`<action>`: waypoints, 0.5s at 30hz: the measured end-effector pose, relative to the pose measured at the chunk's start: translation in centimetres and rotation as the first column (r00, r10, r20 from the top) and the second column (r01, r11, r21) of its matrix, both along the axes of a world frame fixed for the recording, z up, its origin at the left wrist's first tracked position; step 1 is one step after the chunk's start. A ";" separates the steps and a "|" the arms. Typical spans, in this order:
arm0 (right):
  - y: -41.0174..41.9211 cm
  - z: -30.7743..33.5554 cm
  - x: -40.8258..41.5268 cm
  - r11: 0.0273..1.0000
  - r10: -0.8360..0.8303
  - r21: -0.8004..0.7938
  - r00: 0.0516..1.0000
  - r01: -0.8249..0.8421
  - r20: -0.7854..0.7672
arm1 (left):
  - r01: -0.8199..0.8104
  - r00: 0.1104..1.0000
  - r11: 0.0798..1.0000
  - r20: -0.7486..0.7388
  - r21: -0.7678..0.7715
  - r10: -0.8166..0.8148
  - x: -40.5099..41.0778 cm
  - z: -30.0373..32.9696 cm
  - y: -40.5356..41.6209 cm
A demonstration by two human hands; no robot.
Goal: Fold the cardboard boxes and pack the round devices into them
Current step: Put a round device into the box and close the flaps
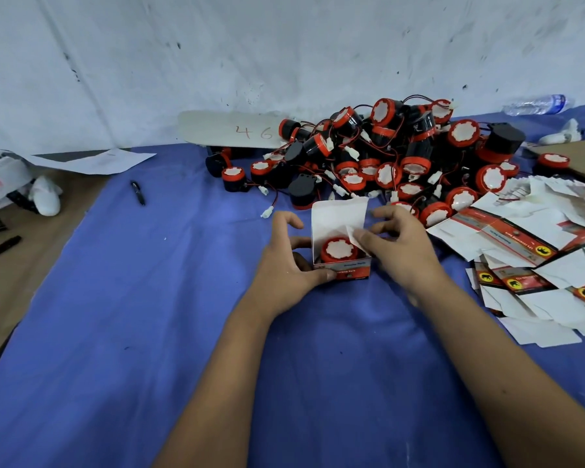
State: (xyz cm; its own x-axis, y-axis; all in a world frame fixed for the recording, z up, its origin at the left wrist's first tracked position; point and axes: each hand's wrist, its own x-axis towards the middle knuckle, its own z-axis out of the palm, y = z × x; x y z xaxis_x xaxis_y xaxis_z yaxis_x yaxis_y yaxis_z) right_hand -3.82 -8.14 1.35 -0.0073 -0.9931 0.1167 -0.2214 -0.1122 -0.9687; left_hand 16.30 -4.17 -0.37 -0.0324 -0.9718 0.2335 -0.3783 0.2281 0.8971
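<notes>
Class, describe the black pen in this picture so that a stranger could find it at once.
Start at the blue cloth. Left of the pile of round devices, the black pen lies alone on open cloth, the only slim dark stick there.

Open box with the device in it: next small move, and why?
Probably fold the right side flap down over the round device. The device already sits inside the box, the right hand pinches that flap, the left hand steadies the box, and the lid stands upright.
</notes>
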 end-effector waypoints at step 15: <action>-0.4 -1.9 0.4 0.939 0.305 -0.178 0.952 -0.295 0.033 | -0.048 0.994 0.999 -0.096 0.019 0.050 -0.4 0.4 0.1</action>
State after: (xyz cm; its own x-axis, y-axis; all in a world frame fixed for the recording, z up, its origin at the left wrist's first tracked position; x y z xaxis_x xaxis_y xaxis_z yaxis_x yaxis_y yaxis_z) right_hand -3.37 -8.51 -0.57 0.2761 -0.9160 0.2911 -0.0953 -0.3275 -0.9400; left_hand 15.95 -4.10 -0.01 0.0372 -0.9754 0.2172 -0.3000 0.1964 0.9335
